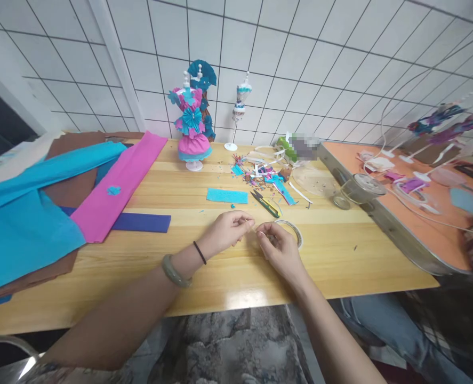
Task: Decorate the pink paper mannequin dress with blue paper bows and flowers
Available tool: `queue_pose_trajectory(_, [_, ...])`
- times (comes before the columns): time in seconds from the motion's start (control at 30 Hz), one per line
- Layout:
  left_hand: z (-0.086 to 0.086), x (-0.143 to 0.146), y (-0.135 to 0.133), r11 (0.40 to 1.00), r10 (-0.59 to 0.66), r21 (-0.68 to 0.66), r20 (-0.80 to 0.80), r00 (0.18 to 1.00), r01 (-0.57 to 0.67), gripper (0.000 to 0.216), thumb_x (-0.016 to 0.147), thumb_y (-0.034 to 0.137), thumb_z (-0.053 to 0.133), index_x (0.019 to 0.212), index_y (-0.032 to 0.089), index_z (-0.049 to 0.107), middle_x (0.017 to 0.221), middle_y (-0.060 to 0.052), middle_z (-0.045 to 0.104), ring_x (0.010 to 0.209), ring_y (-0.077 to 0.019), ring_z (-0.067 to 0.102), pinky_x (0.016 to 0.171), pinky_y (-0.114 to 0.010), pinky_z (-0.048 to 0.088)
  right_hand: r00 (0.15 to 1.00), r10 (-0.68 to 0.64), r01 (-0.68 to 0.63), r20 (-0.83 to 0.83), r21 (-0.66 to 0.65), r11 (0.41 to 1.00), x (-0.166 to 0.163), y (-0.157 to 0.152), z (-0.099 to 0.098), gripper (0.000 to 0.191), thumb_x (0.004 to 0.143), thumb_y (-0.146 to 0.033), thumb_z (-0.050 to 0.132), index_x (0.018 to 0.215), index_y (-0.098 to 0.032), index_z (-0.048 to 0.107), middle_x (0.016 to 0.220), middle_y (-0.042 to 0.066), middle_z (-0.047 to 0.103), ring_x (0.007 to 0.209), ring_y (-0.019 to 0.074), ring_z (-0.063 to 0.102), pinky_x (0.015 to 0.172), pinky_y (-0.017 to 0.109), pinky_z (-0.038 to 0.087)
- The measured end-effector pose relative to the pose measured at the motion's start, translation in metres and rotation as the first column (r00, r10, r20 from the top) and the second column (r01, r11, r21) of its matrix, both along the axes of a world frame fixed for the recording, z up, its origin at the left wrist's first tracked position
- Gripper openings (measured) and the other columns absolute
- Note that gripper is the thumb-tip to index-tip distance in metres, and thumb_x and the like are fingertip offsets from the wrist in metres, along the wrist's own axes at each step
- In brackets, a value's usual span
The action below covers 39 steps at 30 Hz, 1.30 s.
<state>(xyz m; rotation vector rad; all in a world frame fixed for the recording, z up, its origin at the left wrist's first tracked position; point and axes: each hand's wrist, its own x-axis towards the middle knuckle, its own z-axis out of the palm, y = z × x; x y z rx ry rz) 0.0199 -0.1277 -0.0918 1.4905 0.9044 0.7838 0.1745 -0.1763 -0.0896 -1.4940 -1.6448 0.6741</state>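
Two hands, one tape roll [298, 232]

Your left hand [228, 232] pinches shut on something too small to tell. Your right hand [278, 248] curls beside the tape roll on the table [140, 266]; its grip, can't tell. Scissors [265, 204] lie just beyond.

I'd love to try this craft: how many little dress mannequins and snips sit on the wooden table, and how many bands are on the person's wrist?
Dress mannequins: 3 (pink-dressed one, teal one behind, small white one)
Snips: 1
Wrist bands: 2 (green bangle, black band)
Total: 6
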Motion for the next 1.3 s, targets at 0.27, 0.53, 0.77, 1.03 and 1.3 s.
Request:
queue_pose_trajectory(0.27, [-0.001,-0.003,0.002,0.965,0.076,0.261,-0.177,0.981,-0.028,0.023,0.082,0.033,0.044,0.069,0.016,0.052,0.056,0.004,0.048,0.049,-0.0077,0.044,0.047,-0.019,0.033,0.996,0.024,-0.023,0.081,-0.011,1.0,0.002,0.0,0.0,0.012,0.079,-0.024,0.046,0.081,-0.018,0.056,0.072,0.002,0.061,0.062,0.0145,0.055,0.056,0.024,0.04])
queue_pose_trajectory(0.53, [0.004,-0.004,0.0,0.909,0.122,0.416,-0.287,0.95,0.008,0.019,0.084,0.026,0.04,0.068,0.018,0.046,0.06,0.003,0.051,0.059,-0.0109,0.047,0.054,-0.021,0.032,0.95,-0.036,0.007,0.31,0.093,0.996,-0.001,0.003,-0.005,0.016,0.08,-0.033,0.05,0.079,-0.019,0.058,0.07,0.002,0.062,0.062,0.0156,0.054,0.059,0.026,0.039])
queue_pose_trajectory(0.77, [0.004,-0.005,0.001,0.927,0.109,0.375,-0.29,0.951,0.008,0.022,0.084,0.029,0.04,0.066,0.018,0.046,0.058,0.003,0.051,0.054,-0.01,0.045,0.051,-0.021,0.031,0.955,-0.042,-0.012,0.294,0.178,0.984,-0.002,0.004,-0.011,0.013,0.081,-0.03,0.049,0.078,-0.02,0.057,0.072,0.003,0.063,0.067,0.0171,0.056,0.063,0.027,0.04])
queue_pose_trajectory(1.03, [-0.005,-0.02,0.021,0.928,0.317,0.258,-0.163,0.934,-0.27,0.03,0.085,0.039,0.036,0.076,0.017,0.054,0.059,0.002,0.058,0.044,-0.0087,0.046,0.046,-0.02,0.035,0.97,-0.085,0.051,0.227,0.153,0.987,0.002,0.002,-0.018,0.012,0.08,-0.029,0.05,0.074,-0.02,0.057,0.067,0.001,0.061,0.062,0.0158,0.054,0.059,0.026,0.039])
queue_pose_trajectory(1.3, [-0.006,-0.033,0.028,0.791,0.388,0.612,-0.498,0.775,-0.003,0.032,0.077,0.045,0.052,0.09,0.018,0.065,0.086,-0.005,0.063,0.085,-0.0193,0.055,0.078,-0.03,0.04,0.966,-0.076,0.047,0.246,0.12,0.992,0.003,0.002,-0.018,0.014,0.078,-0.032,0.054,0.075,-0.02,0.06,0.069,0.002,0.064,0.065,0.0166,0.056,0.064,0.028,0.04])
